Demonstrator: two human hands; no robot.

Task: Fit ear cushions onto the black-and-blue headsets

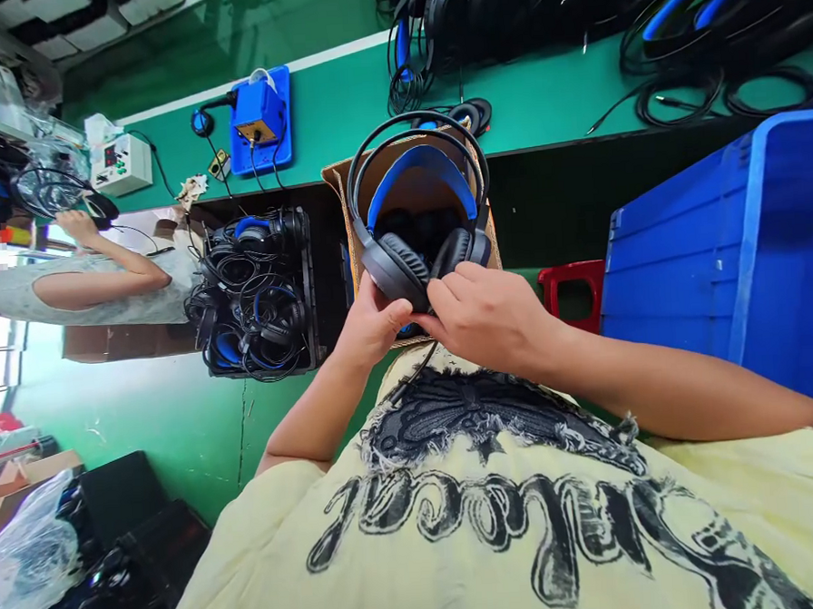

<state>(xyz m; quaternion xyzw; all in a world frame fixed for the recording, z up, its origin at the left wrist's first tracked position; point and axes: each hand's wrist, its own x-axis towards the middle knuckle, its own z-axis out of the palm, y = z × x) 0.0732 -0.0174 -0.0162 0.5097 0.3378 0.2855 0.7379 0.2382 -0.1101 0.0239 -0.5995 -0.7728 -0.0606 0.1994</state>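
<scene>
Headset: located over the mouth of the cardboard box, hoops pointing to the box's far side, earcups at its near side.

Handling, as judged: support should bear on the hard cup shells rather than the soft pads, which could crease under thumb pressure. The two cups call for even, light force, since spreading one alone could twist the hoops. The cable, trailing from beneath the hands on the box's near side, should hang slack, clear of the box edge. The blue inner band is best left untouched.

Hand pose: the left hand, at the box's near-left corner, is clamped on the left earcup, thumb along its lower edge. The right hand, at the box's near-right corner, is closed on the lower part of the right earcup, knuckles uppermost, forearm coming in from the right; its fingertips are hidden, so their exact purchase cannot be confirmed. The hands nearly meet below the cups.

Surroundings: counter beyond the box; black crate of headsets to its left.
</scene>
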